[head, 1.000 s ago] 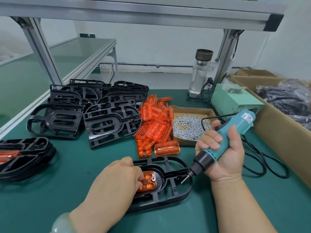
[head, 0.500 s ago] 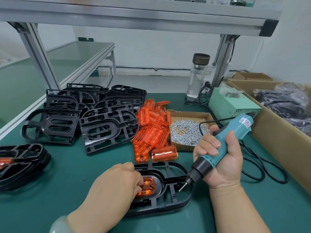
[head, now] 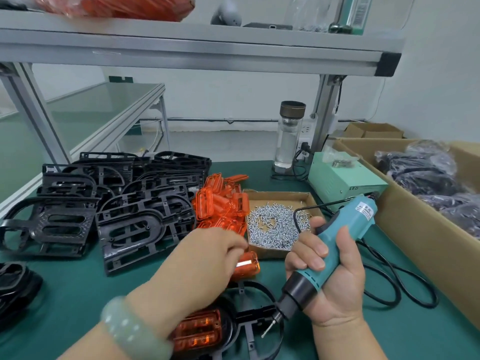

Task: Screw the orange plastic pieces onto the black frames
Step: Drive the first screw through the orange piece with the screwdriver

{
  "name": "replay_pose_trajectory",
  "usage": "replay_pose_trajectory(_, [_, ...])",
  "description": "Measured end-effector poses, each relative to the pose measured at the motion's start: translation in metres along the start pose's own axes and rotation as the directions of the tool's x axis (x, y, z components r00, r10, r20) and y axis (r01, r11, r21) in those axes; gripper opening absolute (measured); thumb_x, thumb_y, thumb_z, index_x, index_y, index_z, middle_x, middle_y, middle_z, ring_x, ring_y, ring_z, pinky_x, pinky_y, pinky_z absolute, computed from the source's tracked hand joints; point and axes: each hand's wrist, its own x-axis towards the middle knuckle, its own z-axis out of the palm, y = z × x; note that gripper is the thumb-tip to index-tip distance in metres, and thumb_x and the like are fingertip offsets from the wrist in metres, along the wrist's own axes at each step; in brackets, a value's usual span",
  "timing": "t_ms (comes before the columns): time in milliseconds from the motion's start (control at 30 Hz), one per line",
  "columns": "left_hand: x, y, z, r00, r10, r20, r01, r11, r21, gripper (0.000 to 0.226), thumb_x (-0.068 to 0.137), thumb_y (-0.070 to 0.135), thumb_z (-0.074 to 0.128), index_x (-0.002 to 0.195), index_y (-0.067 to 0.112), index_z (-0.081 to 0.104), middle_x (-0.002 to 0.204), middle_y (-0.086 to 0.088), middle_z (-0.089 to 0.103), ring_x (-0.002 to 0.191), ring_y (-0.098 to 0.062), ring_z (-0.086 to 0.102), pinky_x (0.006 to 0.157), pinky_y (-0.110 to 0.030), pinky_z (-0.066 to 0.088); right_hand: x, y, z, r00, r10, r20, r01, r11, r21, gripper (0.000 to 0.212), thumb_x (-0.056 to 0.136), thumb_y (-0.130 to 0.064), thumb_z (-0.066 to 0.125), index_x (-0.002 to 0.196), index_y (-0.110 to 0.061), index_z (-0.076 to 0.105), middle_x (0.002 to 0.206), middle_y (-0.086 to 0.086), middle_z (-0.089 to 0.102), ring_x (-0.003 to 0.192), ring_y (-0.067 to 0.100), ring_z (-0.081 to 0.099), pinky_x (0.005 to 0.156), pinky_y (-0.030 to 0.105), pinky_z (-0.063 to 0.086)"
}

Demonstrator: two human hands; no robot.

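Observation:
A black frame [head: 250, 322] lies at the near edge of the green table with an orange plastic piece [head: 200, 331] seated in it. My left hand [head: 207, 258] hovers above it, fingers loosely curled and blurred, fingertips at the near left corner of the screw box [head: 272, 194]; nothing shows between them. A loose orange piece [head: 249, 263] lies just under those fingertips. My right hand [head: 335, 281] grips the teal electric screwdriver [head: 348, 229], its bit [head: 267, 331] angled down over the frame's right side. More orange pieces [head: 220, 203] are piled left of the box.
Stacked black frames [head: 140, 216] fill the left of the table, and another stack [head: 15, 284] sits at the left edge. A green power unit [head: 342, 178], a water bottle [head: 288, 141], a large cardboard box [head: 415, 229] and the tool's black cable [head: 389, 281] are at the right. A metal shelf [head: 197, 45] runs overhead.
My left hand has left the orange piece in the frame and moved up and right toward the screw box. My head has tilted up. The right hand keeps hold of the screwdriver.

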Motion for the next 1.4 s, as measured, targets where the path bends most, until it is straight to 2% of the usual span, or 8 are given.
replay_pose_trajectory(67, [0.032, 0.007, 0.012, 0.999, 0.037, -0.005, -0.037, 0.999, -0.010, 0.027, 0.096, 0.028, 0.048, 0.116, 0.031, 0.065, 0.113, 0.016, 0.066, 0.100, 0.000, 0.056, 0.077, -0.002, 0.031, 0.000, 0.000, 0.000, 1.000, 0.000, -0.002, 0.000, 1.000, -0.004, 0.048, 0.066, -0.026, 0.089, 0.100, -0.015, 0.055, 0.057, -0.004, 0.047, 0.043, 0.008, 0.048, 0.048, 0.022, 0.045])
replay_pose_trajectory(133, [0.061, 0.015, 0.025, 0.996, 0.077, 0.037, -0.078, 0.997, 0.026, 0.029, 0.097, 0.022, 0.046, 0.120, 0.026, 0.063, 0.120, 0.006, 0.065, 0.111, -0.011, 0.057, 0.089, -0.014, 0.035, 0.000, -0.001, 0.000, 1.000, 0.009, 0.004, -0.009, 1.000, 0.017, 0.047, 0.068, -0.025, 0.088, 0.100, -0.014, 0.056, 0.057, -0.003, 0.047, 0.043, 0.009, 0.049, 0.048, 0.024, 0.046])
replay_pose_trajectory(233, [0.094, 0.025, 0.044, 0.978, 0.111, 0.178, -0.140, 0.977, 0.158, 0.028, 0.096, 0.014, 0.044, 0.119, 0.016, 0.061, 0.117, -0.007, 0.065, 0.112, -0.024, 0.057, 0.094, -0.031, 0.040, 0.000, 0.000, 0.000, 1.000, 0.010, -0.013, -0.010, 1.000, 0.022, 0.049, 0.067, -0.025, 0.089, 0.101, -0.014, 0.055, 0.057, -0.002, 0.046, 0.042, 0.009, 0.047, 0.048, 0.024, 0.046])
replay_pose_trajectory(400, [0.114, 0.031, 0.062, 0.918, 0.050, 0.394, -0.184, 0.933, 0.310, 0.035, 0.089, 0.003, 0.045, 0.123, 0.011, 0.049, 0.121, -0.014, 0.053, 0.114, -0.033, 0.052, 0.097, -0.041, 0.043, 0.001, 0.002, 0.001, 0.998, 0.017, -0.056, -0.016, 1.000, 0.026, 0.050, 0.060, -0.023, 0.093, 0.097, -0.013, 0.060, 0.055, -0.002, 0.043, 0.041, 0.007, 0.036, 0.045, 0.024, 0.044])
replay_pose_trajectory(600, [0.125, 0.028, 0.067, 0.847, -0.033, 0.530, -0.225, 0.881, 0.416, 0.033, 0.089, 0.003, 0.050, 0.121, 0.009, 0.058, 0.115, -0.013, 0.062, 0.107, -0.031, 0.059, 0.095, -0.037, 0.047, 0.001, 0.004, 0.001, 0.998, 0.019, -0.067, -0.018, 1.000, 0.011, 0.054, 0.060, -0.025, 0.092, 0.099, -0.014, 0.056, 0.056, -0.004, 0.043, 0.040, 0.008, 0.045, 0.046, 0.024, 0.045])
replay_pose_trajectory(767, [0.127, 0.023, 0.067, 0.892, -0.047, 0.450, -0.165, 0.892, 0.421, 0.021, 0.085, -0.003, 0.050, 0.095, 0.008, 0.064, 0.099, -0.014, 0.066, 0.087, -0.031, 0.061, 0.082, -0.037, 0.051, 0.000, 0.004, 0.002, 0.998, 0.020, -0.053, -0.020, 1.000, 0.008, 0.053, 0.062, -0.026, 0.091, 0.099, -0.015, 0.056, 0.055, -0.004, 0.045, 0.041, 0.008, 0.046, 0.046, 0.023, 0.045])
replay_pose_trajectory(1133, [0.119, 0.022, 0.065, 0.985, -0.005, 0.174, -0.047, 0.955, 0.293, 0.023, 0.088, 0.003, 0.049, 0.100, 0.012, 0.067, 0.101, -0.010, 0.068, 0.097, -0.029, 0.062, 0.083, -0.039, 0.052, 0.000, 0.002, 0.003, 0.998, 0.013, -0.064, -0.013, 1.000, 0.004, 0.054, 0.060, -0.026, 0.093, 0.099, -0.014, 0.057, 0.055, -0.004, 0.044, 0.040, 0.008, 0.045, 0.046, 0.023, 0.044])
replay_pose_trajectory(1400, [0.118, 0.021, 0.056, 0.997, -0.072, 0.023, 0.074, 0.994, -0.077, 0.011, 0.087, 0.019, 0.062, 0.077, 0.021, 0.060, 0.082, 0.005, 0.064, 0.079, -0.012, 0.053, 0.070, -0.021, 0.037, 0.000, 0.003, 0.002, 0.998, 0.018, -0.057, -0.016, 0.999, 0.037, 0.052, 0.060, -0.023, 0.093, 0.097, -0.013, 0.058, 0.056, -0.002, 0.044, 0.041, 0.009, 0.046, 0.046, 0.024, 0.045])
